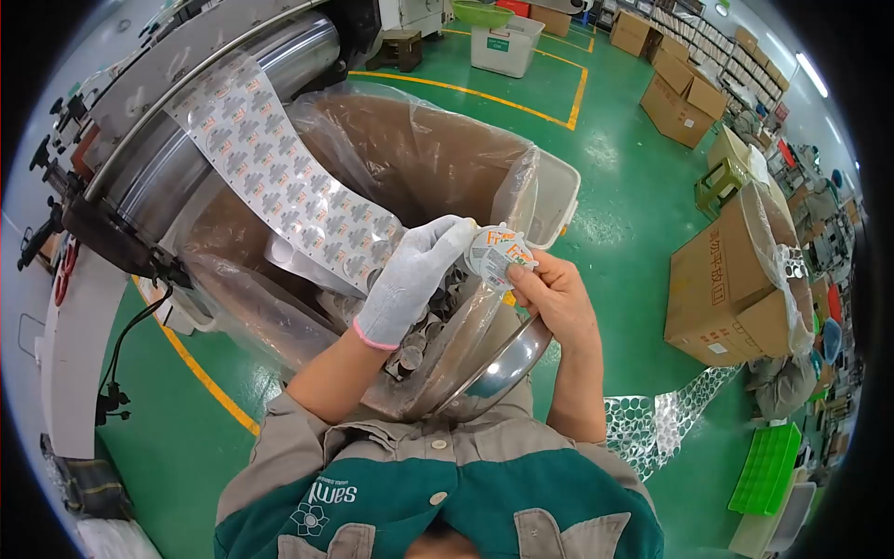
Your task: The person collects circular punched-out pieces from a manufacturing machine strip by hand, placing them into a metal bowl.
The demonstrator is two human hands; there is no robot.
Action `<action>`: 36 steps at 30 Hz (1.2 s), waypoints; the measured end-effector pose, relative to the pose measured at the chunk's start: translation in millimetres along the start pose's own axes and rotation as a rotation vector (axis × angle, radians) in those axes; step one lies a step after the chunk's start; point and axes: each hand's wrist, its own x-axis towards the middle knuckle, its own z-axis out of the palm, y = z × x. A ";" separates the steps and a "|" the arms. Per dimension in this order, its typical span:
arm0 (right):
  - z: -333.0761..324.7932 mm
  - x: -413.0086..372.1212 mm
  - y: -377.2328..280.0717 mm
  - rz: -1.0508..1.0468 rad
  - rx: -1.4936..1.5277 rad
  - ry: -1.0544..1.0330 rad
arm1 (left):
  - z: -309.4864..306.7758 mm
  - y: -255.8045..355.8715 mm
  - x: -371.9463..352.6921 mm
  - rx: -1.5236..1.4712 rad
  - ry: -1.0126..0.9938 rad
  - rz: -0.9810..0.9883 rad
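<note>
My left hand, in a white knit glove with a pink cuff, is closed at the left edge of some round foil lids with orange lettering. Bare, my right hand pinches the same lids at their right edge between thumb and fingers. To the left, a printed foil strip with a repeated pattern runs down from a metal roller into a plastic-lined bin. Below my gloved hand, cut round pieces lie in the bin. A shiny metal bowl sits against my body under my right hand.
Cardboard boxes stand to the right, with punched foil webbing on the green floor and a green crate nearby. A white tub stands at the back. Machine knobs and cables are at the left.
</note>
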 end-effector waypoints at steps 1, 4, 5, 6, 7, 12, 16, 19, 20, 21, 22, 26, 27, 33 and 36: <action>-0.5 0.3 2.3 0.005 -0.001 -0.004 | -1.1 -0.2 0.0 -0.003 0.005 -0.002; -0.8 0.7 3.8 -0.004 -0.020 0.009 | 0.8 2.2 -1.5 -0.015 0.002 0.000; -0.5 0.9 4.6 -0.001 -0.022 0.004 | 0.3 0.4 -1.2 -0.017 0.008 0.000; 0.3 1.5 5.0 0.002 -0.008 0.003 | -1.5 -1.1 -0.3 0.061 0.031 0.039; 1.2 2.0 5.5 0.004 0.006 0.003 | -3.1 -2.2 0.2 0.140 0.055 0.078; 6.8 2.0 4.9 0.039 -0.018 -0.043 | -6.2 -1.1 1.1 0.152 0.112 0.096; 8.3 5.9 10.1 0.017 0.025 -0.056 | -6.1 -3.0 1.0 0.103 0.108 0.079; 8.9 8.0 14.4 -0.024 0.065 -0.069 | -8.4 -7.0 2.0 0.166 0.090 0.097; 9.5 7.4 11.9 -0.010 0.065 -0.067 | -8.1 -5.9 1.1 0.178 0.086 0.090; 9.9 7.1 10.1 0.003 0.065 -0.065 | -7.7 -4.5 0.1 0.191 0.081 0.083; 9.9 7.2 9.6 0.003 0.065 -0.064 | -7.2 -2.3 -0.9 0.191 0.080 0.082; 9.8 6.8 7.3 0.013 0.054 -0.047 | -4.0 0.3 -3.2 0.158 0.068 0.084; 9.7 6.7 6.7 0.017 0.054 -0.044 | -3.4 0.3 -3.1 0.106 0.066 0.078; 8.0 6.9 9.4 0.007 0.074 -0.068 | -7.9 -7.8 0.8 0.123 0.014 0.027; 9.1 7.9 9.6 0.012 0.081 -0.080 | -3.3 -7.7 -0.6 0.094 0.056 0.019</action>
